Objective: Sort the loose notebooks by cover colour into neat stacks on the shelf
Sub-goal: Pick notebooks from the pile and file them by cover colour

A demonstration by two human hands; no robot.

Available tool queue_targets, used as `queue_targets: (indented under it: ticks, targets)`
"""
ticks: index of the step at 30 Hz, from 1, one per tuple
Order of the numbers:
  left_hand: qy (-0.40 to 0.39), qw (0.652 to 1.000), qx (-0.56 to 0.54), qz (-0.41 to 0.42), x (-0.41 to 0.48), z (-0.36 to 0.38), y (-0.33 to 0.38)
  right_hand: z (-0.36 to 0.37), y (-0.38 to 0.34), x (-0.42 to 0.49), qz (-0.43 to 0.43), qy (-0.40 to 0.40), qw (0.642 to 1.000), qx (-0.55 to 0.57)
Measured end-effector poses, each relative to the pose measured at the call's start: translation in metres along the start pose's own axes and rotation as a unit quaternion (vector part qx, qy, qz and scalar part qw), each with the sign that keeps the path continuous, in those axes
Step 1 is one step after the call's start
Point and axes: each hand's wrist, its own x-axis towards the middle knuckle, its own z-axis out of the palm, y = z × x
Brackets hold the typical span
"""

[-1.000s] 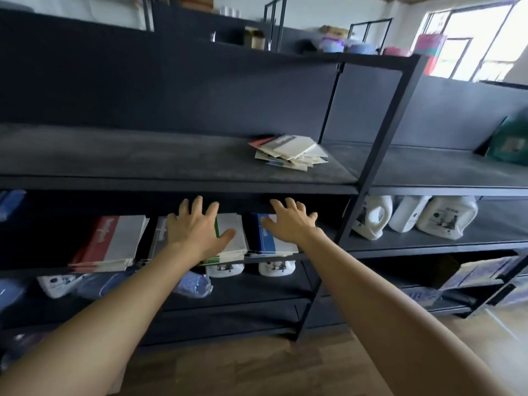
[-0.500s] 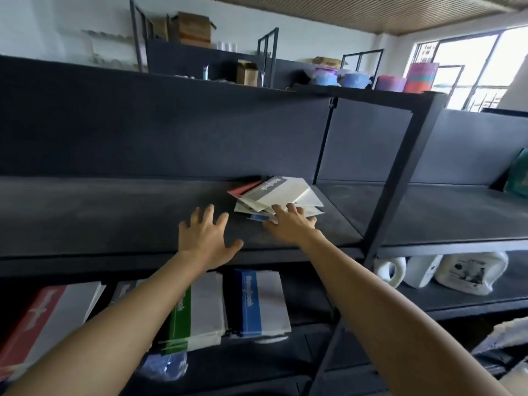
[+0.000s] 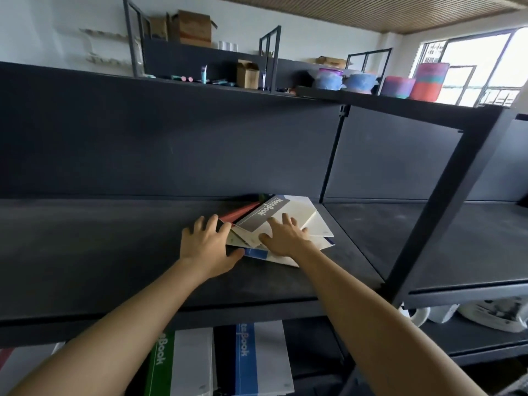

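Notebooks [image 3: 300, 215] in a loose, fanned pile are being carried by the dark shelf [image 3: 100, 252], toward its right end and close against the back panel [image 3: 171, 152]. On the level below, a green-covered stack [image 3: 183, 364] and a blue-covered stack [image 3: 257, 358] are being housed side by side. The pile's top is being pressed by the right hand [image 3: 285, 238], fingers flat and spread. Its left edge is being touched by the left hand [image 3: 208, 247], fingers likewise spread, nothing clasped.

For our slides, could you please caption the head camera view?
A person's left hand and right hand touch a messy pile of loose paper notebooks on the dark shelf.
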Motion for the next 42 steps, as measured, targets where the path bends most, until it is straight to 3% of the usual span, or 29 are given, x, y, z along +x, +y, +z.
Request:
queue_targets:
  ticks: [9, 12, 14, 16, 18, 21, 22, 23, 25, 27, 30, 33, 36, 42]
  targets:
    - [0.002, 0.998, -0.036, 0.053, 0.048, 0.005, -0.011, 0.001, -0.006, 0.021, -0.078, 0.045, 0.979, -0.180]
    - [0.006, 0.990, -0.136, 0.024, 0.059, 0.004, -0.011, -0.004, -0.011, 0.022, -0.080, 0.086, 0.972, -0.205]
    - [-0.024, 0.961, -0.275, -0.018, 0.067, 0.004, -0.013, -0.006, -0.011, 0.021, -0.071, 0.099, 0.974, -0.189]
    - [-0.059, 0.874, -0.474, -0.095, 0.076, 0.003, -0.019, -0.010, -0.011, 0.017, -0.062, 0.100, 0.981, -0.158]
    - [-0.094, 0.738, -0.645, -0.176, 0.082, 0.002, -0.023, -0.018, -0.014, 0.007, -0.070, 0.100, 0.982, -0.143]
    - [-0.177, 0.551, -0.783, -0.226, 0.088, 0.002, -0.029, -0.028, -0.029, -0.019, -0.138, 0.071, 0.976, -0.152]
    - [-0.201, 0.522, -0.797, -0.226, 0.088, 0.004, -0.030, -0.030, -0.035, -0.027, -0.170, 0.054, 0.972, -0.153]
    - [-0.220, 0.530, -0.789, -0.218, 0.087, 0.006, -0.031, -0.031, -0.039, -0.034, -0.197, 0.036, 0.968, -0.148]
    - [-0.252, 0.603, -0.728, -0.206, 0.086, 0.011, -0.033, -0.029, -0.040, -0.036, -0.220, 0.010, 0.971, -0.098]
    - [-0.270, 0.647, -0.683, -0.205, 0.084, 0.013, -0.039, -0.024, -0.033, -0.027, -0.184, 0.005, 0.983, -0.008]
    - [-0.260, 0.681, -0.653, -0.205, 0.081, 0.008, -0.055, -0.015, -0.022, -0.006, -0.074, 0.023, 0.995, 0.063]
    - [-0.216, 0.686, -0.660, -0.218, 0.075, -0.001, -0.075, -0.006, -0.021, 0.009, -0.007, -0.009, 0.997, 0.079]
    - [-0.182, 0.679, -0.670, -0.238, 0.071, -0.003, -0.100, 0.003, -0.025, 0.017, -0.025, -0.034, 0.999, 0.021]
    - [-0.137, 0.679, -0.677, -0.251, 0.053, -0.009, -0.128, 0.018, -0.046, 0.028, -0.018, 0.028, 0.989, -0.145]
